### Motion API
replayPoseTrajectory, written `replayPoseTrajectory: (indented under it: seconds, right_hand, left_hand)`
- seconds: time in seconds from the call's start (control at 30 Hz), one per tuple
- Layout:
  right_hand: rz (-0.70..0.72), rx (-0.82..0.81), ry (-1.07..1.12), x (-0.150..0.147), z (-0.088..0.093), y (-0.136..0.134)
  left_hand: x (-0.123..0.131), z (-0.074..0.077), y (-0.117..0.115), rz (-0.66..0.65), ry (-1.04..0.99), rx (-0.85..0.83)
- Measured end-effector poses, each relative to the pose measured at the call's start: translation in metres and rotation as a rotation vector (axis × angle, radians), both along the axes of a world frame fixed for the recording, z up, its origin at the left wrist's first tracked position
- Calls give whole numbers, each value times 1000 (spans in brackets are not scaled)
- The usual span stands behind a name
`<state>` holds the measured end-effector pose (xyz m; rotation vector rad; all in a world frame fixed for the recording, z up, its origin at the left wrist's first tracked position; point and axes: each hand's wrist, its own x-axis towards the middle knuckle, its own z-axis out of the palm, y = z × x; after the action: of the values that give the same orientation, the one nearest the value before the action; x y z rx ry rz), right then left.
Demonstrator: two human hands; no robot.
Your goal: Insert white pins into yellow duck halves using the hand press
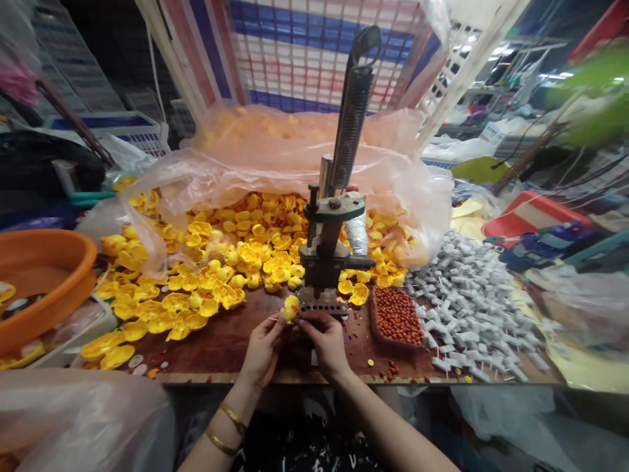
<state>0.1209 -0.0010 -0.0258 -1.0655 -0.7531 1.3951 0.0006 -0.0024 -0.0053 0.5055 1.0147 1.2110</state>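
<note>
Bare forearms (393,413) reach in, with 2 gold bracelets (232,417) on the left. The left hand (263,347) pinches a small yellow toy (289,309) between thumb and fingertips, just beside a metal block (322,303) with holes at the foot of a press (324,252). The right hand (328,342) is narrow, its fingertips drawn together near the toy; whether they grip some tiny part, I cannot tell. With so slight a pinch the toy could turn or slip, and fingers this close could be caught if the press came down. Right of the block on the tabletop (216,347), a knock from the arm could spill the tray (374,319) of reddish-brown beads (398,314). Beyond it, heaped grey pieces (472,308) might slide in among the beads if nudged. Yellow shells (171,303) spread leftward and behind; tugging the plastic bag (314,154) could bring more tumbling forward.
</note>
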Motion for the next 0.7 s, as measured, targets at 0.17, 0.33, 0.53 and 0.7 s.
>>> replayPoseTrajectory:
  seconds: [0.17,0.33,0.53,0.7]
  right_hand:
    - [-27,18,-24,8,0,0]
    - [-19,73,-111,13,-4,-2]
    - [99,49,-160,28,-3,5]
    - [-57,305,-775,43,-16,27]
  left_hand:
    - [0,5,2,-50,35,1]
    - [-3,9,5,-117,68,-19]
    - [-6,5,9,-214,125,26]
    - [3,-5,37,-250,430,224]
